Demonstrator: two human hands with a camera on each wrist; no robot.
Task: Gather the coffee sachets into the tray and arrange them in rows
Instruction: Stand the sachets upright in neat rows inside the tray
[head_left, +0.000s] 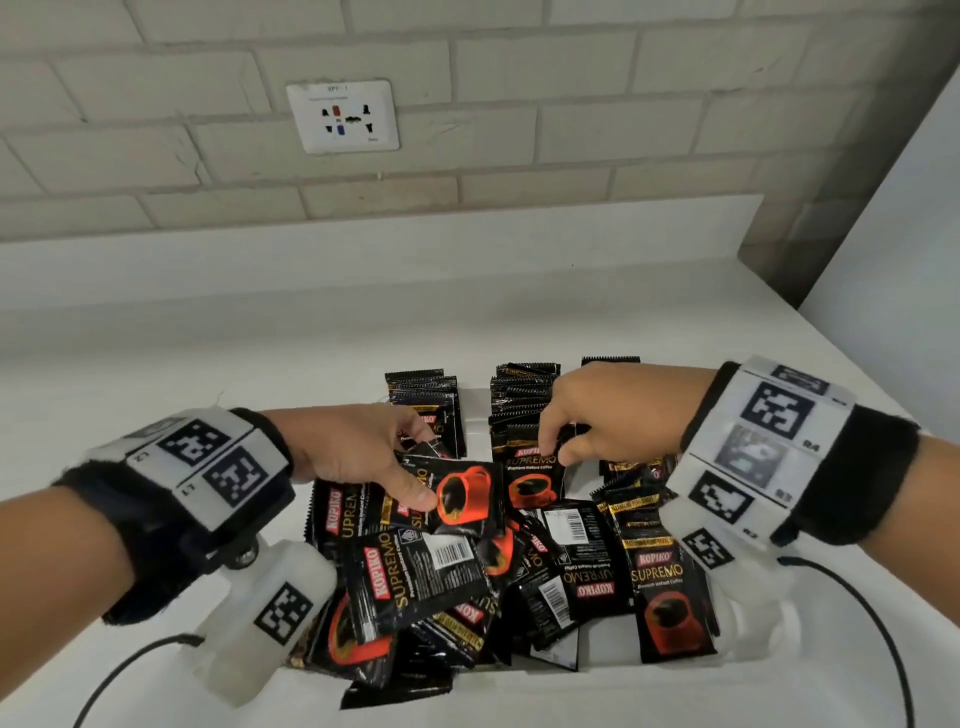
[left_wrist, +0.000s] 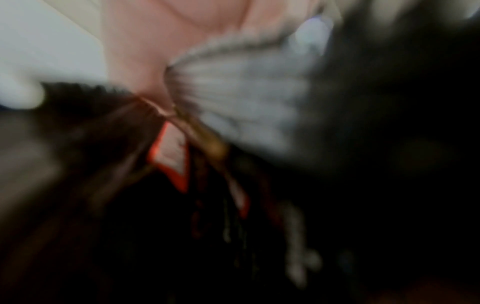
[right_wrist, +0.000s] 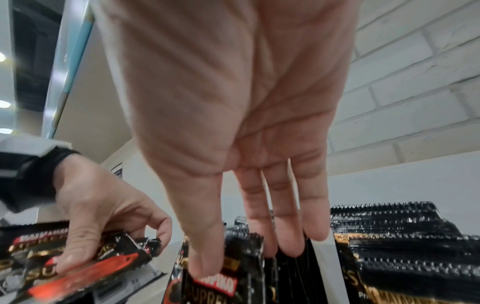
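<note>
1. Pinching a flat sachet by thumb, the left hand hovers over the loose pile in the tray.
2. The right hand grasps an upright sachet at the middle row.

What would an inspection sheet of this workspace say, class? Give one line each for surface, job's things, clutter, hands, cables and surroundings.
Surface: white counter, bare behind the tray.
Job's things: white tray; upright sachet rows at its far end; loose sachets heaped at its near end, facing all ways.
Clutter: nothing seen.
Hands: left hand holds a red-cup sachet under its thumb; right hand pinches an upright sachet in the middle row. The left wrist view is too blurred to add detail.
Cables: black cables run from both wrist units.
Surroundings: brick wall with a white socket plate.
</note>
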